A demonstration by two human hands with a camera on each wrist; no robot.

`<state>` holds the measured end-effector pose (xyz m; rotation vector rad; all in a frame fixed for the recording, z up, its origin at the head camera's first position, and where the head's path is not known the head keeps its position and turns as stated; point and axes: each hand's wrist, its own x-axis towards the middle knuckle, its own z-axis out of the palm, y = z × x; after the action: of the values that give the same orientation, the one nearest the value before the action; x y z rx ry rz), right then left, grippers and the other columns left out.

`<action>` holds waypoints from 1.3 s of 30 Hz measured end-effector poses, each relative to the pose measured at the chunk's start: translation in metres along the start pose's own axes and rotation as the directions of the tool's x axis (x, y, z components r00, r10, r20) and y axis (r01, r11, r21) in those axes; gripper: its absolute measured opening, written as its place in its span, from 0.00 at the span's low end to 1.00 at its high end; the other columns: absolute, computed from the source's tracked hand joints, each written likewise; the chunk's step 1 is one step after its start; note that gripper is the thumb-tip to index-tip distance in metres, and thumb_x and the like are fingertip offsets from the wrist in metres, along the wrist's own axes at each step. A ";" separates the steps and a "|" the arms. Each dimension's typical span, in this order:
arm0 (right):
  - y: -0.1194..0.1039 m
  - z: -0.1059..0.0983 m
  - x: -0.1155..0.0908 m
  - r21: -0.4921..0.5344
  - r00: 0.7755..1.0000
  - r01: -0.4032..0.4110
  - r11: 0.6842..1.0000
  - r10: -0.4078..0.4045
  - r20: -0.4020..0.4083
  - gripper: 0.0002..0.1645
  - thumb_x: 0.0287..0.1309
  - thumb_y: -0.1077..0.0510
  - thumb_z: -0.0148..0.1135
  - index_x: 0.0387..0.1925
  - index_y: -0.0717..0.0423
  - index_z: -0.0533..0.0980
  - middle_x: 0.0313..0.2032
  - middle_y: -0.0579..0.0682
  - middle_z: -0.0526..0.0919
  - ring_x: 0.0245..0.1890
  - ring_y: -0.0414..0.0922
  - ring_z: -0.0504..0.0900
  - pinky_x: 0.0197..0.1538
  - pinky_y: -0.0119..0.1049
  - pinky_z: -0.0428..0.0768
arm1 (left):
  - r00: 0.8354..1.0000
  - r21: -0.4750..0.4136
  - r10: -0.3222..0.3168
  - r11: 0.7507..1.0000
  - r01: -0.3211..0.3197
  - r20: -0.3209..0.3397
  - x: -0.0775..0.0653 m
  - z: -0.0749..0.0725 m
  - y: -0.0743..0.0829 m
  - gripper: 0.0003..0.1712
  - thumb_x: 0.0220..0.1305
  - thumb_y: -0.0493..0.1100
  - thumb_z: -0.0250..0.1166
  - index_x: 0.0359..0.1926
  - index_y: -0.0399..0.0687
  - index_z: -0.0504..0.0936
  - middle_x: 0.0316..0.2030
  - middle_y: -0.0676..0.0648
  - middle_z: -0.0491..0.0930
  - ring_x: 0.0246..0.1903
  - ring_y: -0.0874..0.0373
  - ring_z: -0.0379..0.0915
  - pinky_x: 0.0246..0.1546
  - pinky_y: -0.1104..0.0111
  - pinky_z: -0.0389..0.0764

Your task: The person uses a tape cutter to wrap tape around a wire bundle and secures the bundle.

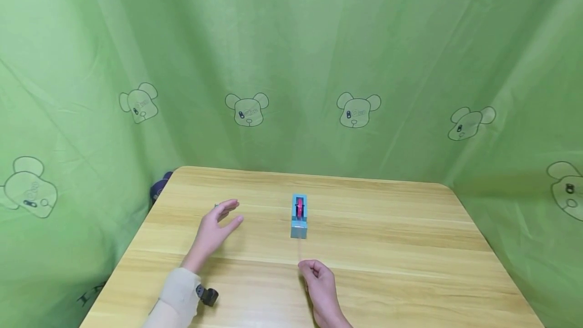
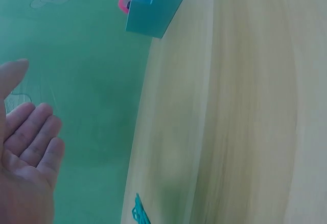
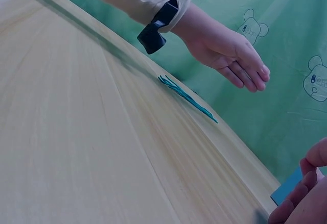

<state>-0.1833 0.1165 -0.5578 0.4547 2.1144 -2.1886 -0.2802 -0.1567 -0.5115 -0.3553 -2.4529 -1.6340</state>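
Observation:
A blue tape dispenser (image 1: 299,231) with a pink-red tape roll (image 1: 299,207) stands on the table. From its front a thin clear strip of tape (image 1: 299,251) runs toward me, its near end pinched between the thumb and fingers of my right hand (image 1: 321,287). My left hand (image 1: 216,229) hovers left of the dispenser, holding nothing, fingers extended and thumb apart. Below it on the table, the right wrist view has a bundle of thin teal strands (image 3: 188,99), mostly hidden behind the left hand in the head view. In that wrist view my right hand (image 3: 301,198) partly covers the dispenser (image 3: 286,185).
The wooden table (image 1: 387,237) has rounded far corners. Green curtain (image 1: 300,140) with bear-head prints hangs behind it and on both sides. A black camera (image 1: 208,295) is strapped to my left wrist over a light sleeve (image 1: 177,292).

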 end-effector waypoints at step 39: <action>0.003 -0.001 0.003 0.011 1.000 -0.005 1.000 0.005 0.023 0.15 0.68 0.58 0.58 0.45 0.69 0.77 0.27 0.45 0.71 0.26 0.40 0.67 0.29 0.30 0.69 | 0.976 0.060 -0.167 0.982 0.177 -0.141 -0.013 -0.046 -0.044 0.34 0.60 0.55 0.71 0.66 0.52 0.74 0.64 0.47 0.73 0.63 0.45 0.69 0.61 0.54 0.70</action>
<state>-0.1854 0.1184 -0.5612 0.4332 2.0881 -2.1933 -0.2796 -0.2164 -0.5364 -0.0205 -2.4914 -1.5696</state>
